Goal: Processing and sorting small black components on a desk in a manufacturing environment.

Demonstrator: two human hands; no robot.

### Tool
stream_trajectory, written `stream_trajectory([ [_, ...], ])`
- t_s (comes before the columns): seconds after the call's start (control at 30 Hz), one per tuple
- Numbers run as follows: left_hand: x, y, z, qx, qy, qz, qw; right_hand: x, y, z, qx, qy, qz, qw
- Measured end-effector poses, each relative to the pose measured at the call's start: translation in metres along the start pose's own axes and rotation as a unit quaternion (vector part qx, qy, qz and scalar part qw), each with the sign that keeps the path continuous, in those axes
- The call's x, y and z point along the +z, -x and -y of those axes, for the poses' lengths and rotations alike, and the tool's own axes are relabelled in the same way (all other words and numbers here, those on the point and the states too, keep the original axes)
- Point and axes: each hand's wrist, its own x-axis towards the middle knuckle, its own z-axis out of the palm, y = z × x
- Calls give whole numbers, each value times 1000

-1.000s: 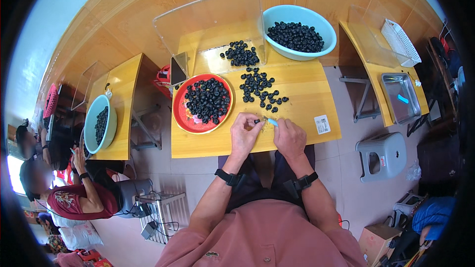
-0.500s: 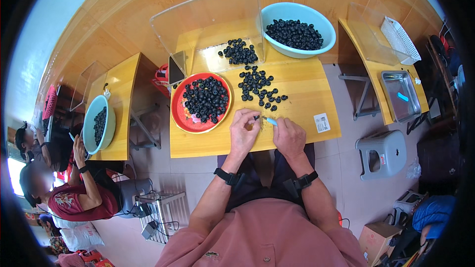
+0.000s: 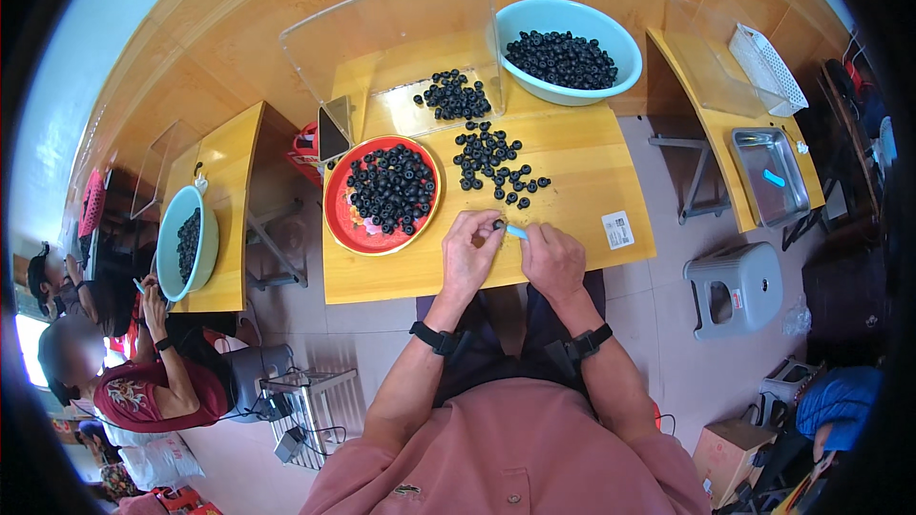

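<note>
Close in: small dark round fruit (image 3: 498, 224) pinched at the tips of the left hand (image 3: 469, 253), held just above the near edge of the yellow desk (image 3: 572, 248), in front of the person's body. Right hand (image 3: 551, 259) closed around a slim light-blue tool (image 3: 515, 231); only its tip shows past the fingers.

Tool's long axis runs roughly left-right across the view, slightly up toward the left, tip pointing at the fruit and touching it or just short; too small to tell which. Fruit itself is round, no long axis readable.

Judgement on doing it well: keep the fruit steady in the left fingertips, bring the tool straight along its own axis into the middle of the fruit, hands braced close together over the desk so nothing rolls off.

Outward: loose scatter of the same dark fruit (image 3: 496, 162) just beyond the hands. Red plate (image 3: 336, 219) of fruit to the left. Pale blue basin (image 3: 611, 86), well filled, at the far right corner. Clear plastic screen (image 3: 401, 29) stands at the back.
</note>
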Motion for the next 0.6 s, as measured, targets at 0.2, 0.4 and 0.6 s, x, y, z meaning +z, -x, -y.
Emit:
stream_trajectory([
  [0.2,-1,1,5,-3,3,15,1000,-1,-2,1,-2,3,5,1000],
  [0.4,0,1,13,-39,107,11,993,3,-4,-1,28,14,2,1000],
  [0.6,-7,1,3,-15,74,-8,997,3,0,0,19,11,-10,1000],
])
